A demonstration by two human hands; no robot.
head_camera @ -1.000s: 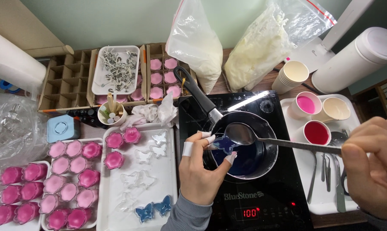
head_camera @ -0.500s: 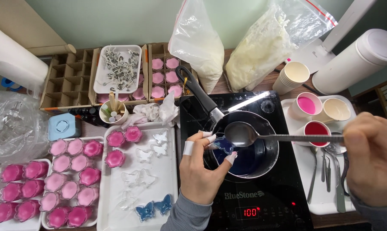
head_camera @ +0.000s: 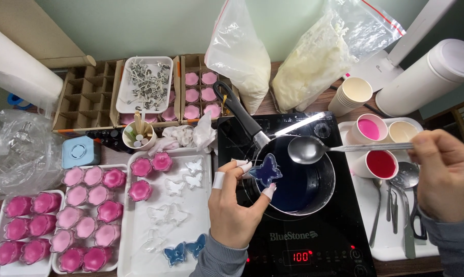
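Observation:
My left hand holds a small butterfly-shaped mould filled with dark blue wax, level, over the left rim of a small steel saucepan of blue liquid wax. My right hand grips the handle of a metal spoon, its empty bowl hovering over the pan's far rim. The pan sits on a black induction hob with a lit red display.
A white tray left of the hob carries clear butterfly moulds, two blue ones and pink flower candles. More pink candles fill trays at the left. Cups of pink, red and cream wax and cutlery lie on the right tray. Bags of wax flakes stand behind.
The spoon has lifted away to the right and levelled above the pan's rim. The butterfly mould in my left hand now shows full of blue wax.

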